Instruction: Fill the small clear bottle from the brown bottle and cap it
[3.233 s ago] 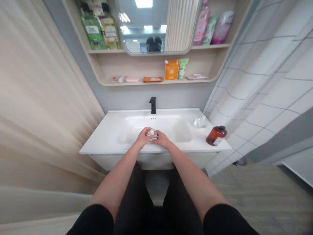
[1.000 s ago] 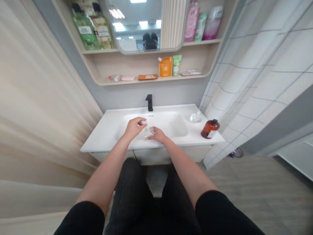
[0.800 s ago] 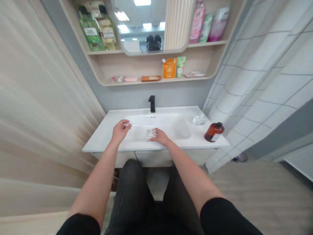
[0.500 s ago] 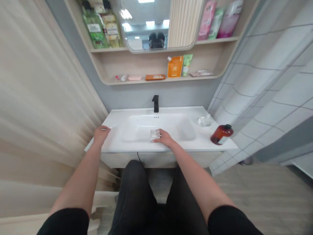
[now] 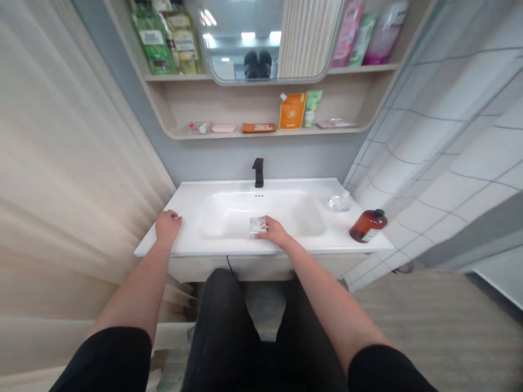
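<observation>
My right hand grips a small clear square container near the front rim of the white basin. My left hand is far to the left, at the counter's left edge, closed around a thin white item whose tip pokes out past the fingers. Most of that item is hidden by the hand, so I cannot tell what it is. The two hands are well apart.
A clear glass object and an amber bottle stand on the counter's right side. A black faucet rises at the back. Above it, wooden shelves hold toiletries under a mirror. A beige curtain hangs left; a tiled wall runs right.
My left hand has moved left from the clear container to the counter's left edge, carrying the thin white item. My right hand has stayed on the container.
</observation>
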`<state>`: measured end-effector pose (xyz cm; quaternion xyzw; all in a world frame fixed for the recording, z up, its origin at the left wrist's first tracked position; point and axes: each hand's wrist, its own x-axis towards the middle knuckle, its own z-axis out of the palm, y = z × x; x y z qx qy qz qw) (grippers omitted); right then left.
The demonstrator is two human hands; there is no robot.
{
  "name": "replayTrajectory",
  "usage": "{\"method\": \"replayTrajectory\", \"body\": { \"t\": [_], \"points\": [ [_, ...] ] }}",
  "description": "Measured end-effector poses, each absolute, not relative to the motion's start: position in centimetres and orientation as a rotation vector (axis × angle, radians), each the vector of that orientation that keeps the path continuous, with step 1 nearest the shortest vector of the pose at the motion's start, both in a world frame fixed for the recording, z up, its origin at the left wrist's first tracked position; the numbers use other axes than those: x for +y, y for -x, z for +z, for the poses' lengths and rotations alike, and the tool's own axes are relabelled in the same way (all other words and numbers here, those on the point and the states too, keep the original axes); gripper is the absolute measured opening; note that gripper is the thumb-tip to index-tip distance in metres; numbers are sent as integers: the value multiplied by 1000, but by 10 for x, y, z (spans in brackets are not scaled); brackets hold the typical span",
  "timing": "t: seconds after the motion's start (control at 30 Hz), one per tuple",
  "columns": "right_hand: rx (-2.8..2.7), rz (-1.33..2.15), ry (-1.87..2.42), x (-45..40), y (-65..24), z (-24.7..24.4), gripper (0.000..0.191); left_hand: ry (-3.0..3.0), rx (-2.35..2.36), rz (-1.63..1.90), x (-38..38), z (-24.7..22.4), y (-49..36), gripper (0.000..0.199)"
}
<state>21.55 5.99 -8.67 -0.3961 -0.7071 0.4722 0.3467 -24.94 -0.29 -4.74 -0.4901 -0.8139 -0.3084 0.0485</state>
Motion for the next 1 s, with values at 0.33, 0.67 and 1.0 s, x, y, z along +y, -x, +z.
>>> {"method": "replayTrajectory", "body": {
  "t": [0.33, 0.67, 1.0],
  "points": [
    [-1784, 1258, 1007, 54, -214, -78, 67, 1461, -2221, -1289, -21, -28, 205, 18],
    [-1702, 1414, 838, 49, -212, -72, 76, 2776, -1890, -2130, -11, -52, 27, 66],
    [-1759, 1362, 832, 53, -209, -79, 79, 2775, -1999, -2111, 0, -71, 14, 80]
  ]
}}
